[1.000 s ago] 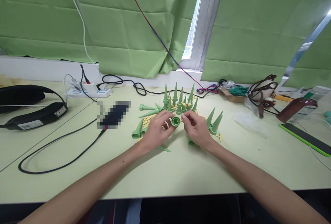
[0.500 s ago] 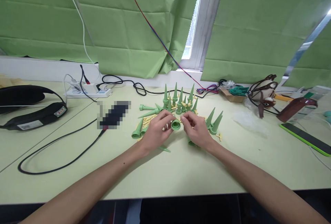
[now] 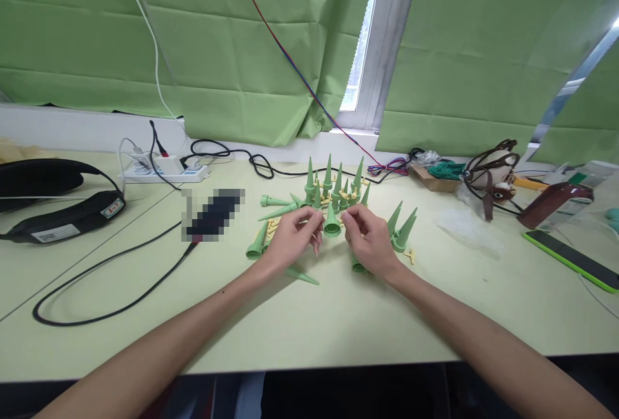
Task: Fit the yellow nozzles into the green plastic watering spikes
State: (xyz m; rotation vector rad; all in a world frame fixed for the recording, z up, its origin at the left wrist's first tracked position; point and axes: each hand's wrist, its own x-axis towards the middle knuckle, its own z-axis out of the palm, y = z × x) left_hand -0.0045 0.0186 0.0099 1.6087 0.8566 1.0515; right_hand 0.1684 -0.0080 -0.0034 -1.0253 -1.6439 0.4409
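Note:
Between my two hands is a green plant-watering spike (image 3: pixel 332 225), its wide open end facing me and its point up and away. My left hand (image 3: pixel 296 236) is closed, with thumb and forefinger at the spike's left side. My right hand (image 3: pixel 368 238) is pinched at its right side, where a small yellow T-shaped valve is mostly hidden by the fingertips. Several green spikes (image 3: pixel 329 177) stand upright behind, with yellow valves among them. More spikes lie around my left hand, including one spike (image 3: pixel 256 245) on its side. A loose yellow valve (image 3: pixel 411 256) lies to the right.
A black cable runs to a pixelated dark object (image 3: pixel 215 214) on the left, near a power strip (image 3: pixel 164 173). At right are a plastic bag (image 3: pixel 469 229), a dark red bottle (image 3: pixel 556 205) and a green-edged phone (image 3: pixel 573 259). Green curtains hang behind the table (image 3: pixel 309 335).
The spike between my hands has tilted, so its cone now shows above the rim. My left fingers have shifted up toward its narrow part. The right hand has barely moved.

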